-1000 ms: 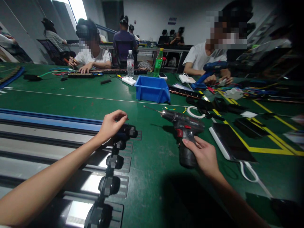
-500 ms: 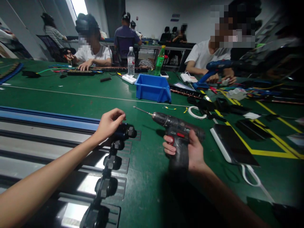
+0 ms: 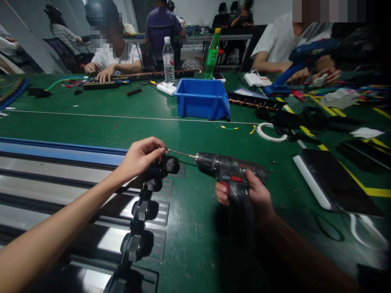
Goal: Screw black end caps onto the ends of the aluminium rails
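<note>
My right hand [image 3: 256,195] is wrapped round the grip of a black cordless drill [image 3: 235,169], fingers at its red trigger. The drill's long thin bit [image 3: 181,152] points left, its tip meeting the fingertips of my left hand [image 3: 143,154]. Thumb and fingers of that hand are pinched together at the tip; whatever sits between them is too small to make out. Below the left hand lies a row of long metal bars [image 3: 61,187] with black end caps. Round black knobs [image 3: 145,210] and slotted tabs [image 3: 159,213] stick out at their right ends.
A blue bin [image 3: 203,99] stands ahead on the green table [image 3: 106,126], beside a water bottle [image 3: 168,61] and a green bottle [image 3: 213,55]. At right lie a white tape roll [image 3: 271,133] and a black-topped white device [image 3: 332,179]. Two co-workers sit across the table.
The drill's bit tip has come to my left fingertips, where there was a gap before. The left fingers have closed into a pinch there. My view has shifted, tilting downward.
</note>
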The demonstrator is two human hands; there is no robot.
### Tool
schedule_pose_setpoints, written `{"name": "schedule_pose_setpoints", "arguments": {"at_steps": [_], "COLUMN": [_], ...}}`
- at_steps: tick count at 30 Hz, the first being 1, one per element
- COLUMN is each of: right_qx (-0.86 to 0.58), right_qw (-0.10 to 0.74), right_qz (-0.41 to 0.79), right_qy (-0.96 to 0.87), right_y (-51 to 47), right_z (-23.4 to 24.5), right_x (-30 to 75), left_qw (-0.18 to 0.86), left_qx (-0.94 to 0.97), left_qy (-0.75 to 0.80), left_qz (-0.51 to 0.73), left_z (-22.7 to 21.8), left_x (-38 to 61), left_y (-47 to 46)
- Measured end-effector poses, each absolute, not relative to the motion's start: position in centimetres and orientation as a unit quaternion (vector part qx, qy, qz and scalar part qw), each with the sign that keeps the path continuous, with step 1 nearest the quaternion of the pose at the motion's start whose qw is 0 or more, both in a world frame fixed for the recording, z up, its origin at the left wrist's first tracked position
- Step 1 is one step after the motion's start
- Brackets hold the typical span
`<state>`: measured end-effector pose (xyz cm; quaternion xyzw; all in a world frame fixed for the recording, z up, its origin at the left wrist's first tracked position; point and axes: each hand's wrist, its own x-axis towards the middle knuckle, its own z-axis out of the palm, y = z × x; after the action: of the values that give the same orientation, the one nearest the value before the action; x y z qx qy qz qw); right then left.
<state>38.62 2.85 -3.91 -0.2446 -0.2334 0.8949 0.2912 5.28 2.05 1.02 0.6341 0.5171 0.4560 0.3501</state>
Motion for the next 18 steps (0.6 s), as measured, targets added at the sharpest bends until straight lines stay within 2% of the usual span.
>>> {"name": "schedule_pose_setpoints", "arguments": {"at_steps": [18], "right_qx": [-0.277], "right_qw": [0.287], "right_qz": [0.874], "right_qy": [-0.279], "right_y": [2.57], "right_z": [-3.0], "right_x": [38.67], "left_qw": [0.34], "left_qx": [0.638], "left_qy": [0.539], "left_qz": [0.432], "left_z": [1.3], "left_x": [5.31], "left_y": [1.95]}}
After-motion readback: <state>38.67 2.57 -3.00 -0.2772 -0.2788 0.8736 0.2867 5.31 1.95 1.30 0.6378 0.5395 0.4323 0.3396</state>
